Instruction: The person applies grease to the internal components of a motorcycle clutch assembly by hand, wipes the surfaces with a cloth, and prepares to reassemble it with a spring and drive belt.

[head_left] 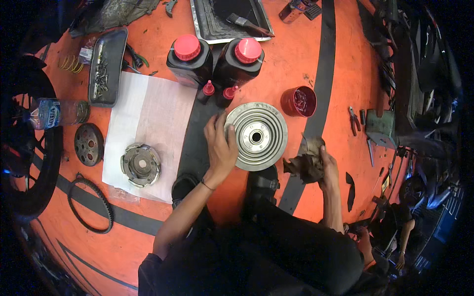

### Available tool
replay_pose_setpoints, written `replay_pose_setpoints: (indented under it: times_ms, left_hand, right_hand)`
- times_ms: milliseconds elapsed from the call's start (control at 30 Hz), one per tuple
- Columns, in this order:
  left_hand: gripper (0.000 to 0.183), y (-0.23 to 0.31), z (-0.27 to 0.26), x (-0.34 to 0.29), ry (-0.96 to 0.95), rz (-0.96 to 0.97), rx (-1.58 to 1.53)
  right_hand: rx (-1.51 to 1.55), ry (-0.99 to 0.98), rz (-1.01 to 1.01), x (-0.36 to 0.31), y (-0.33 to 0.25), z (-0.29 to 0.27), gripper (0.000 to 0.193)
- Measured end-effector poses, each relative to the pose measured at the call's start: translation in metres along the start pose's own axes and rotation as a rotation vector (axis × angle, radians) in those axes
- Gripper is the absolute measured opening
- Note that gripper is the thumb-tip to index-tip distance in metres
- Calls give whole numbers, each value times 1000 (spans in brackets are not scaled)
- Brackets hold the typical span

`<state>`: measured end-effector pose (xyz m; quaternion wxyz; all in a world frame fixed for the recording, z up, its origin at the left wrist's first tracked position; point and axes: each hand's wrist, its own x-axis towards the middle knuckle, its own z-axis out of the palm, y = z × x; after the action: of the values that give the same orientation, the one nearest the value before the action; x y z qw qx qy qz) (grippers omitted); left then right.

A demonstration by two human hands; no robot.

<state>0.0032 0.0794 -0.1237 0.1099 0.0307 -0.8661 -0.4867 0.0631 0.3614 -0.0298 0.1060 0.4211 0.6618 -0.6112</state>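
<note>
My left hand is closed on the left rim of a round metal pulley, which has concentric ridges, small bolts or rivets and a dark centre hole. The thumb lies over the rim; the other fingers reach behind the edge. To the right of the pulley, my right hand grips a crumpled, dirty brown rag, apart from the metal. Beyond them stands a small red cup with dark reddish contents. A clutch shoe assembly lies on a white sheet at the left.
Two black bottles with red caps and two small red-tipped bottles stand ahead. A metal tray holds a brush. Leftward lie a drive belt, a dark disc and a parts tray. Pliers lie right.
</note>
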Motion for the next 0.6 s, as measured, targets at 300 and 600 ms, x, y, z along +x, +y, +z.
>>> replay_pose_setpoints:
  times_ms: [300, 600]
  left_hand:
    - [86, 78, -47, -31, -639, 638, -8]
    - [67, 57, -84, -42, -945, 445, 120]
  right_hand:
    - [-255, -701, 137, -70, 3, 56, 53]
    - [-1040, -1469, -227, -42, -25, 100, 34]
